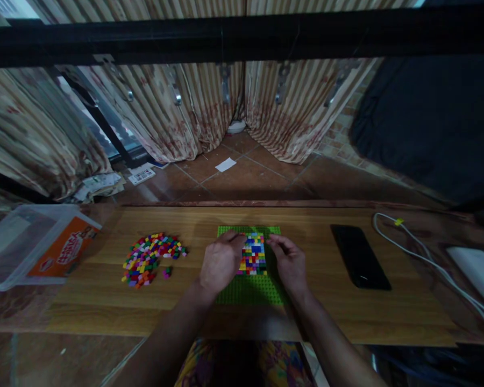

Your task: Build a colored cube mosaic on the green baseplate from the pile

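loose brick pile (151, 259) left, phone (360, 256) right, bare wood between

The wooden board (347, 312) carries a green baseplate (250, 290), loose bricks (149, 258) and a black phone (358, 257).

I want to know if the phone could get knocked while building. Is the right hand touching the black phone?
Apart. The head view shows the right hand on the green baseplate, with bare wooden table between it and the phone.

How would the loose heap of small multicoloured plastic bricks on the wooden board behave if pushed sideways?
The heap of small multicoloured bricks would probably scatter: the pieces lie loose and separate. They look tiny, so likely light. Blocky shapes suggest sliding over the wooden board, not rolling.
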Demonstrator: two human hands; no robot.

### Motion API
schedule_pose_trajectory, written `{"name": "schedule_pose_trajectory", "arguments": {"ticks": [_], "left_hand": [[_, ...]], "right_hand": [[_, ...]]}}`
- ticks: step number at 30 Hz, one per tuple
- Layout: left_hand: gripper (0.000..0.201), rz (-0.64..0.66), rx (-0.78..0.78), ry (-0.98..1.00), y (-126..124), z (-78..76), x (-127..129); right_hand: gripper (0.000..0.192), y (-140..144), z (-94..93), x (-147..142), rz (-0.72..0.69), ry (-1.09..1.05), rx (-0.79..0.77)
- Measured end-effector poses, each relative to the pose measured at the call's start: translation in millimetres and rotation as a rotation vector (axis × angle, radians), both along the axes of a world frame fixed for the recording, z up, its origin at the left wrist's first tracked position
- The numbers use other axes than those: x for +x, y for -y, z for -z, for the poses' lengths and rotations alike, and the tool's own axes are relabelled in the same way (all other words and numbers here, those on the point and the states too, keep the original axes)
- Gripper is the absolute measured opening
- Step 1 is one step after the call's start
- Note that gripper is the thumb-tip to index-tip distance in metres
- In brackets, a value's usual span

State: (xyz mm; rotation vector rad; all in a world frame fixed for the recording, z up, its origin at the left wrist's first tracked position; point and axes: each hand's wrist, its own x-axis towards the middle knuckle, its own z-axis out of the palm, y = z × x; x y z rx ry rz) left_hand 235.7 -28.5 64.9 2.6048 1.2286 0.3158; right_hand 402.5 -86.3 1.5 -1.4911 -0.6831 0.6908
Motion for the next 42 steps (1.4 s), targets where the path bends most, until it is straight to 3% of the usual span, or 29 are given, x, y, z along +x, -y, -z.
{"name": "schedule_pose_trajectory", "arguments": {"ticks": [16,25,42], "left_hand": [[0.033,-0.066,0.030,-0.007,2.7,7.7,8.3],[0.023,-0.198,-0.024,0.061,6.0,8.1,10.4],[0.020,0.026,0.118,0.088,1.7,21.3,2.3]], "right_hand": [[0.021,4.6,2.6,-0.7,-0.016,0.046,0.021],[0.022,6.3,-2.0,-0.7,-0.026,0.066,0.018],[0.023,8.2,2.1,-0.4,-0.051,0.117,-0.006]]}}
